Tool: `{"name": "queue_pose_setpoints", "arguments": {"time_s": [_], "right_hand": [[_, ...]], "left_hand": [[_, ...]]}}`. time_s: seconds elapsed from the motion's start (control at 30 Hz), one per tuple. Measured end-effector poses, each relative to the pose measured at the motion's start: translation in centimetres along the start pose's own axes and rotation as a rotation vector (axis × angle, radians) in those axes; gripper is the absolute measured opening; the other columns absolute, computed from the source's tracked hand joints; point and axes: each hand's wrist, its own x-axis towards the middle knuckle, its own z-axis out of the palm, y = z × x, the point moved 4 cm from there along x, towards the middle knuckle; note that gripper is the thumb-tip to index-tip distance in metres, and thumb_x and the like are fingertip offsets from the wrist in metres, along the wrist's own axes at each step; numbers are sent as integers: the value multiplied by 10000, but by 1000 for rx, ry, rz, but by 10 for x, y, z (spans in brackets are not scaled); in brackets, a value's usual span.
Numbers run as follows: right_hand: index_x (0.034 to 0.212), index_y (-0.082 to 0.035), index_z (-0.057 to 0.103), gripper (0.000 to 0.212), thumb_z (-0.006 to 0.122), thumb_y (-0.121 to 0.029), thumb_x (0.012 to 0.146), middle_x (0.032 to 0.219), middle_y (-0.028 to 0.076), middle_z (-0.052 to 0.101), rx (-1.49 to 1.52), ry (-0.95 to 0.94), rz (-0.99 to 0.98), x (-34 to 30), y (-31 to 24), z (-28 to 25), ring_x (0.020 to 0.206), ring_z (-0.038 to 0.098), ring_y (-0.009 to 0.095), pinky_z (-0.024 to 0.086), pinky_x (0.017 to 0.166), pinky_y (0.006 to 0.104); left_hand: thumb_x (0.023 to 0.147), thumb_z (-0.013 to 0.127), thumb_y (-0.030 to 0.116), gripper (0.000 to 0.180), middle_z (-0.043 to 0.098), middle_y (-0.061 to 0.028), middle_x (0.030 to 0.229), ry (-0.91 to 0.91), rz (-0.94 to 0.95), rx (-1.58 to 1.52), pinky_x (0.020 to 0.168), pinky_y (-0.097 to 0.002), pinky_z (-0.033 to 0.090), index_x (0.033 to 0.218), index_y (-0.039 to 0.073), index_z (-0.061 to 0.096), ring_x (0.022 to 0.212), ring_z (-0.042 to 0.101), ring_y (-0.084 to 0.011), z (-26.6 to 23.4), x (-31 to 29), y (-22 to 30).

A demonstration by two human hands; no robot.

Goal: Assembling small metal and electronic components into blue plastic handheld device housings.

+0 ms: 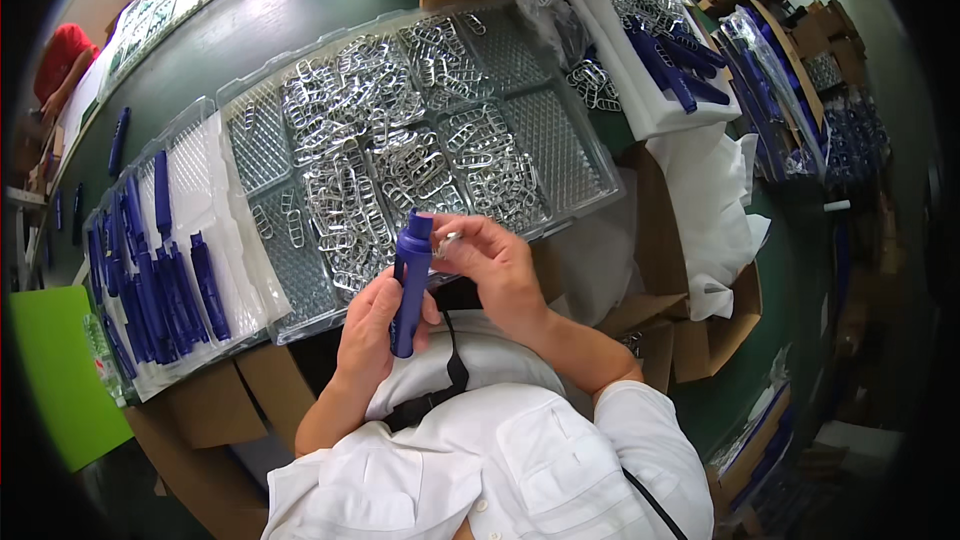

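Note:
My left hand (375, 328) is wrapped round a blue plastic tube-shaped part (412, 290), held upright with its narrower end on top. Beside that upper end, my right hand (497, 265) pinches a small shiny metal clip (447, 241), mostly covered by the fingers. Just beyond both hands lies a clear compartmented tray (565, 145), with heaps of silvery metal clips (350, 90) in several compartments. To the left, more blue plastic parts (165, 290) lie in rows on a white-lined tray (235, 210).
At the upper right, a white foam box (650, 110) holds metal clips and blue parts. An open cardboard box (705, 340) with white wrapping (705, 210) stands right of me. A green panel (60, 370) is at far left. Another person's red sleeve (65, 60) shows at upper left.

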Motion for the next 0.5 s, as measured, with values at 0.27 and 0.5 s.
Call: {"name": "queue_pose_setpoints", "arguments": {"time_s": [0.27,0.5], "right_hand": [[1102,-37,736,205,688,-208,997,985,30,752,-714,644,-554,145,-225,-170,780,689,84,521,674,221],[1262,23,695,490,711,-330,924,1163,264,736,-1718,975,-583,196,-290,-259,1068,719,405,537,965,438]], "left_hand": [[1086,460,380,562,620,-108,902,108,137,-132,498,-245,480,1445,-53,463,551,580,-146,-31,-24,25],[1037,554,350,548,611,-112,878,209,183,-56,566,-280,510,1415,-35,460,611,610,-184,-56,-39,22]]}}
